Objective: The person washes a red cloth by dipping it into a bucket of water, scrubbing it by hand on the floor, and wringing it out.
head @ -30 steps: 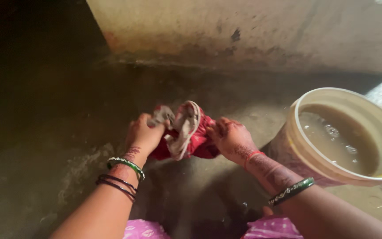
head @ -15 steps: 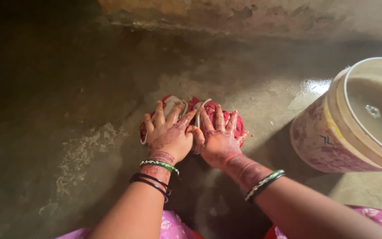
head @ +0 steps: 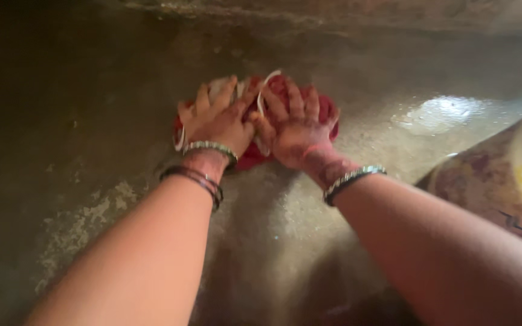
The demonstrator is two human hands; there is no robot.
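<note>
A bunched red cloth point(head: 327, 111) with a white trim strip lies on the wet concrete floor. My left hand point(head: 215, 118) presses flat on its left part, fingers spread. Beside it, my right hand point(head: 294, 127) presses down on the right part, thumb touching the left hand. Both wrists carry bangles, and both arms reach straight forward. Most of the cloth is hidden under the two palms.
A pale plastic bucket point(head: 502, 181) stands at the right edge, only its side showing. The wet floor point(head: 442, 111) shines to the right of the cloth. The base of a wall point(head: 333, 12) runs along the top.
The cloth went from held up between both hands to pressed on the floor. My hands have since pushed it further forward, and the view has dropped closer, cutting off the bucket.
</note>
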